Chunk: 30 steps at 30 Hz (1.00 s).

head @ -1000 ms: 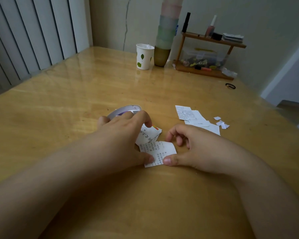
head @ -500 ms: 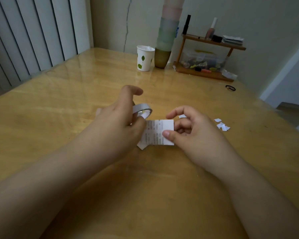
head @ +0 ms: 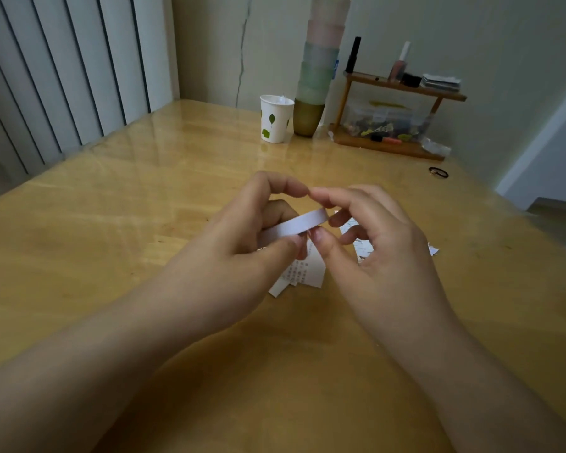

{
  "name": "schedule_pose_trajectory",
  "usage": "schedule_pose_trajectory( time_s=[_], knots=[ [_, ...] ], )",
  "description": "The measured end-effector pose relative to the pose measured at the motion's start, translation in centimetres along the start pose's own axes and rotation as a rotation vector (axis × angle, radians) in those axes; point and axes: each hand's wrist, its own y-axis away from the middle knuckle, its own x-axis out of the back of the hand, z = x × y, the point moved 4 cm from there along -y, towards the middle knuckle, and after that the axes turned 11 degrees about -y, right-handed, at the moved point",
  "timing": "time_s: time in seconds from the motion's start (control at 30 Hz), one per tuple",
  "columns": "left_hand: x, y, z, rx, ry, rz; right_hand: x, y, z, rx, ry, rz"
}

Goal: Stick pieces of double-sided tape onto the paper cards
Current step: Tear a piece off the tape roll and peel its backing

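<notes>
Tape roll sits lifted above the middle of the tabletop, held in the left hand, whose thumb and curled fingers clamp it from below and behind. The ring is tipped nearly flat, its white outer band facing the camera and running from lower left up to the right, so its free right end lies directly against the right hand. That hand is the nearer one for the pull: its thumb tip presses at the band's lower edge while the forefinger curls over the top, pinching at the roll, probably hunting for the loose tape end, which I cannot make out. Just beneath the two hands, paper cards lie on the tabletop in a small overlapping heap, printed side up. More paper scraps lie toward the right edge, well behind the right hand.
</notes>
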Motion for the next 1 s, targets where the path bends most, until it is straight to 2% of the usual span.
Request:
schedule_pose_trajectory(
  time_s=[0.2, 0.5, 0.63, 1.0],
  knots=[
    [0.1, 0.0, -0.4, 0.061, 0.042, 0.006, 1.1, -0.1, -0.3, 0.089, 0.050, 0.095],
    [-0.4, 0.1, 0.1, 0.003, 0.001, -0.091, 1.2, 0.0, -0.6, 0.090, -0.059, 0.140],
    [-0.3, 0.1, 0.1, -0.020, -0.019, -0.073, 0.9, 0.1, -0.8, 0.039, -0.116, 0.136],
    [-0.2, 0.3, 0.1, -0.054, -0.186, 0.017, 0.7, 0.4, -1.2, 0.065, -0.030, 0.139]
  ],
)
